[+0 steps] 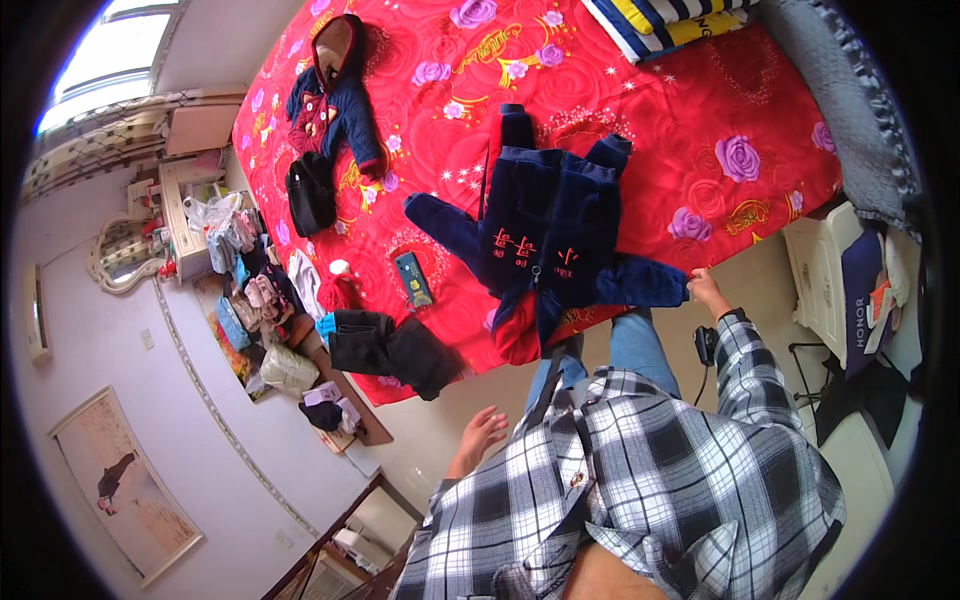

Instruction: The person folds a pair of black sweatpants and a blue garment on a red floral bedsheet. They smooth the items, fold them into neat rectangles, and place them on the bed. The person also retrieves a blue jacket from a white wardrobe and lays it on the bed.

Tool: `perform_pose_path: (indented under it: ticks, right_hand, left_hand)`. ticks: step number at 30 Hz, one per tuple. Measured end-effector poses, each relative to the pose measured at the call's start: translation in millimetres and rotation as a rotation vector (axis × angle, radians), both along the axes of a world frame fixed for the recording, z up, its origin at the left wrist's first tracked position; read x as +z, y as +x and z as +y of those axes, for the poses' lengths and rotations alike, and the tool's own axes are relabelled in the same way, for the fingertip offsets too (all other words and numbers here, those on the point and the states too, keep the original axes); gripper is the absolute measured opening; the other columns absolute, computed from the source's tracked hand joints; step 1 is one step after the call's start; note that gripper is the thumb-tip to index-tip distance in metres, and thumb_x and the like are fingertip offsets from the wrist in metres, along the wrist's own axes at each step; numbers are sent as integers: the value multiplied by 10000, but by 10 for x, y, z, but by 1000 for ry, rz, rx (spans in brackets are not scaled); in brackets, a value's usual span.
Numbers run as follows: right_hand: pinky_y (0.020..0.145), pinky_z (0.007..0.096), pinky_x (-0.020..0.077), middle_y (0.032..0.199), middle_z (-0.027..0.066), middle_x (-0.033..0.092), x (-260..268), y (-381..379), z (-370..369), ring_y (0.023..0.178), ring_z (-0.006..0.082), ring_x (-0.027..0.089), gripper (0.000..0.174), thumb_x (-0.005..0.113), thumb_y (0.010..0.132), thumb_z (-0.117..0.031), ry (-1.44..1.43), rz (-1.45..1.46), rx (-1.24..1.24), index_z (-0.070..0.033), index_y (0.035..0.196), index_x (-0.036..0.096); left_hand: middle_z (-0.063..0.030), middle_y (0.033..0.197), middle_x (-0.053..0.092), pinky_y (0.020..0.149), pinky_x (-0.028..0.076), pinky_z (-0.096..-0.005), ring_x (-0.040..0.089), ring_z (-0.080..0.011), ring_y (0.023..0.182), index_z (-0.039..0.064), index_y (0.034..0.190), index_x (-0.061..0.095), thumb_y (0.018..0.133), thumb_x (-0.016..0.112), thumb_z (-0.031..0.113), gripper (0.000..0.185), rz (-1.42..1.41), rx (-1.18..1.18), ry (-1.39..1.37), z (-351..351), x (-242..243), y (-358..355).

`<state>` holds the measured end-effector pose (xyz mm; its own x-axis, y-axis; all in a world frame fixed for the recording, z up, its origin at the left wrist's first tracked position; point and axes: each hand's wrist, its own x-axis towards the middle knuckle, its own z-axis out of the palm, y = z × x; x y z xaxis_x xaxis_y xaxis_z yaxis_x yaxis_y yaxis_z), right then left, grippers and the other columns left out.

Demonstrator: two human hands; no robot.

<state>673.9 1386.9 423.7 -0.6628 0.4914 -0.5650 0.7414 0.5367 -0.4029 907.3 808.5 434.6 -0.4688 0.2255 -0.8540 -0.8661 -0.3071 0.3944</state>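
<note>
A dark blue plush child's jacket [551, 210] lies spread on the bed, its neck end towards me and its sleeves out to both sides. Red stitched writing and a zip pull show on it. Two ribbed cuffs of dark blue cloth stick out past its hem; what they belong to is mostly hidden. At the end of the right-hand sleeve, my right hand [711, 292] pinches the cuff [683, 286]. My left hand [482, 436] is held in front of my body, off the bed's edge, fingers apart and holding nothing.
On the red floral bedspread [555, 90] lie a phone [414, 279], folded black trousers [390, 349], a hooded jacket [330, 112], a black bag [310, 195] and folded striped cloth [667, 26]. Piled clothes [255, 300] cover a bench at left. A white cabinet [817, 255] stands at right.
</note>
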Motion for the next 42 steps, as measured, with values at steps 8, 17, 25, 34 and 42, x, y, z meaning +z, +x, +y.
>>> perform_pose_path:
  ticks: [8,17,25,34,42]
  right_hand:
    - [930,360,418,1199,132,536,31,-444,-18,1105,260,518,625,636,812,-139,-187,-119,-276,-79,1367,353]
    - [803,330,469,958,79,631,142,-500,123,891,211,599,209,695,747,-112,-249,-224,-113,-51,914,585]
    - [664,301,486,731,-59,494,1036,-676,-624,735,102,544,229,674,747,-150,-546,-40,88,-138,665,460]
    - [553,226,461,768,-29,530,2229,-989,-2181,708,81,558,206,607,785,-78,-906,141,336,-146,819,415]
    - [709,266,534,968,61,566,2756,-1144,-2977,842,140,607,401,561,805,-64,-1018,96,490,-114,1190,459]
  left_hand:
    - [-98,1159,591,868,504,-358,588,-191,1028,61,1344,389,959,498,185,419,-135,-38,-81,407,445,-446]
    - [-99,1146,595,840,499,-322,587,-177,1019,45,1320,418,956,502,191,402,-68,-56,-71,501,432,-710]
    - [-80,1140,605,813,494,-296,591,-153,997,62,1288,458,944,532,181,372,191,-95,-53,412,511,-1234]
    - [-78,1191,582,874,464,-292,544,-146,1082,87,1327,432,928,568,158,428,757,-157,164,606,1229,-2260]
    - [-149,1284,456,920,456,-324,522,-206,1115,72,1402,306,765,765,214,798,1156,-276,-267,996,1773,-2765]
